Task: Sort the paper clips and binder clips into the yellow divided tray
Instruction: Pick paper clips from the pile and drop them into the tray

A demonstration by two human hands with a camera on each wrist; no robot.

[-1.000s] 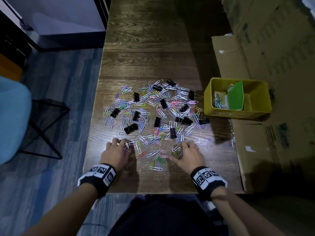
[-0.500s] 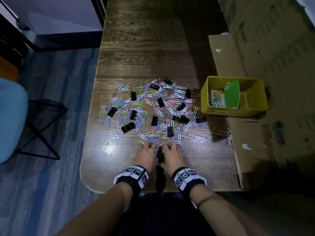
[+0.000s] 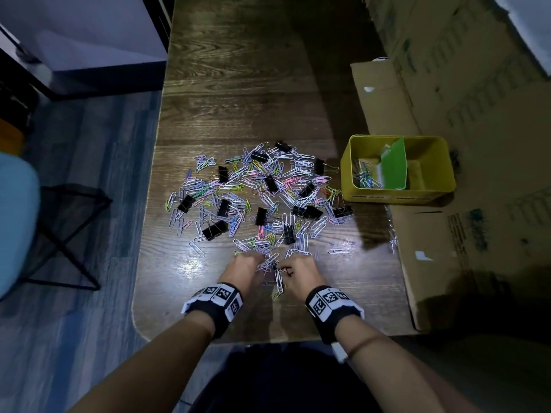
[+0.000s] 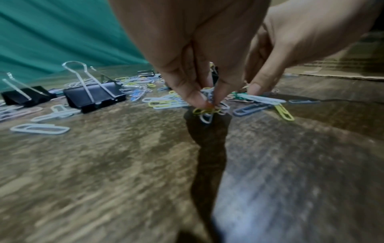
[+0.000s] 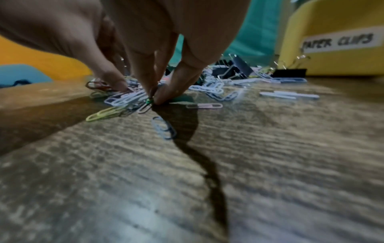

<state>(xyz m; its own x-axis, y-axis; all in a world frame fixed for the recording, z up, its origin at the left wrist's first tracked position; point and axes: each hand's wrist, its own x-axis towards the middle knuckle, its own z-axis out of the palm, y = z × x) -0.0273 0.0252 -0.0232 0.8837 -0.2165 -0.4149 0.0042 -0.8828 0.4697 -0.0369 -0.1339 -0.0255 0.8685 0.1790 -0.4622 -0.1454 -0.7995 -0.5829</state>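
Note:
A wide scatter of coloured paper clips (image 3: 268, 186) and black binder clips (image 3: 214, 230) covers the middle of the wooden table (image 3: 238, 84). At its near edge my left hand (image 3: 249, 265) pinches a small bunch of paper clips (image 4: 205, 109) between thumb and fingertips. Right beside it, my right hand (image 3: 293, 268) pinches another bunch of paper clips (image 5: 145, 102), and some dangle below it (image 3: 278, 283). The yellow divided tray (image 3: 444, 162) stands at the right, with a green divider (image 3: 393, 165) and some paper clips (image 3: 365, 175) in its left compartment. Its label reads "PAPER CLIPS" (image 5: 337, 42).
Flattened cardboard (image 3: 477, 234) lies under and beyond the tray on the right. A loose paper clip (image 3: 338, 251) lies apart, right of my hands. The table's rounded front edge (image 3: 140, 323) is near my wrists. A blue chair (image 3: 15, 219) stands left, off the table.
My hands swept inward from the pile's two near corners and met at its near edge. Now both have lifted slightly, each pinching gathered paper clips.

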